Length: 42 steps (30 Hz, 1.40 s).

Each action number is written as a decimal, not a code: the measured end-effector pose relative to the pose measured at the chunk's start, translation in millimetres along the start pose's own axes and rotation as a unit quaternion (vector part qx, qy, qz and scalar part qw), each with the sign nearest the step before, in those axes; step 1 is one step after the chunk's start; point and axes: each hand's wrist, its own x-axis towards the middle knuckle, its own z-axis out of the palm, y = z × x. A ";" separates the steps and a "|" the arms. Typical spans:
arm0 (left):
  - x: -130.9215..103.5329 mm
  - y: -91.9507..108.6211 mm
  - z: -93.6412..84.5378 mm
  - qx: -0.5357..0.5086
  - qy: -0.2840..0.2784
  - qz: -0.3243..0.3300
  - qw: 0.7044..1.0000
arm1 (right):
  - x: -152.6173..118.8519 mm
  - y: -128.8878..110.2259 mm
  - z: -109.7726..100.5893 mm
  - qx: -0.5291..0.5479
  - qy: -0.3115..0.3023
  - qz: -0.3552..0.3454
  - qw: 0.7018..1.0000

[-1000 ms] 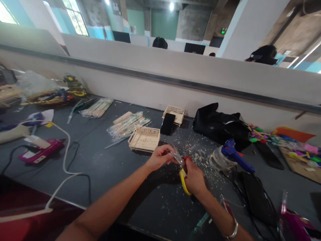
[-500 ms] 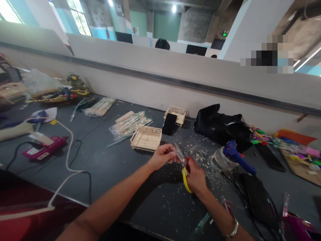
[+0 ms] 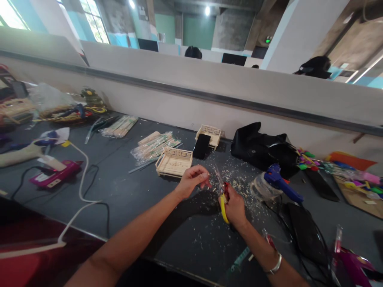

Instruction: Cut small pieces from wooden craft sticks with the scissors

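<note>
My right hand [image 3: 235, 205] is closed on the yellow and red handles of the scissors [image 3: 223, 201], whose blades point up and away over scattered pale clippings [image 3: 239, 183]. Just left of the blades, my left hand [image 3: 194, 181] is curled with its fingertips close together; whatever it may pinch is too small to make out. Beyond the left hand sits a small wooden tray-like frame [image 3: 174, 162]. A black phone [image 3: 202, 146] leans against a second wooden piece [image 3: 213, 133] farther back.
Bagged wooden sticks [image 3: 155, 147] lie behind the frame. To the right are a black bag [image 3: 260, 147], a blue glue gun [image 3: 283, 185] on a clear container and a dark pouch [image 3: 306, 231] with cables. A magenta power strip [image 3: 56, 174] and white cord [image 3: 86, 171] lie left.
The left hand has moved slightly away from the scissors, to the left and down. The scissors have turned a little more upright, and a gap now shows between them and the left hand.
</note>
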 end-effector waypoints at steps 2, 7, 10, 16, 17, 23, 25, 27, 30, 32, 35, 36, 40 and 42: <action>-0.5 8.8 -0.9 0.052 0.023 0.035 0.998 | 0.9 0.9 0.6 0.002 0.007 0.012 1.000; 3.8 32.9 -7.3 0.213 0.105 0.107 0.965 | 4.2 5.3 2.9 0.010 0.022 0.037 0.999; 11.3 42.7 -20.4 0.303 0.138 0.127 0.934 | 6.8 6.9 3.7 0.023 0.041 0.051 0.998; 18.9 50.6 -67.9 0.585 0.137 0.121 0.790 | 8.3 7.3 3.5 0.045 0.041 0.068 0.996; 18.1 50.6 -75.2 0.614 0.137 0.112 0.769 | 8.1 7.5 3.6 0.048 0.036 0.071 0.996; 11.4 47.2 -93.5 0.717 0.102 0.080 0.685 | 8.1 7.4 2.9 0.051 0.028 0.066 0.996; 10.7 45.3 -92.1 0.746 0.089 0.074 0.655 | 8.4 5.8 2.1 0.053 0.027 0.064 0.996; 10.8 43.4 -90.6 0.770 0.078 0.068 0.629 | 8.7 3.7 1.1 0.053 0.024 0.067 0.996; 10.9 42.6 -89.7 0.789 0.063 0.074 0.607 | 8.9 1.6 -0.1 0.055 0.018 0.072 0.996; 9.9 44.0 -86.9 0.789 0.065 0.098 0.603 | 9.0 1.1 -0.4 0.058 0.018 0.074 0.995; 6.1 44.5 -70.5 0.761 0.082 0.167 0.621 | 9.2 1.4 -0.4 0.065 0.026 0.072 0.995; 4.5 42.7 -61.0 0.743 0.082 0.188 0.637 | 9.3 1.7 -0.4 0.066 0.030 0.073 0.995; -1.2 22.9 -13.9 0.689 -0.050 0.169 0.703 | 9.4 3.4 -1.0 0.067 0.038 0.079 0.994; -2.4 9.5 4.7 0.705 -0.085 0.111 0.696 | 9.3 4.2 -1.4 0.064 0.040 0.079 0.994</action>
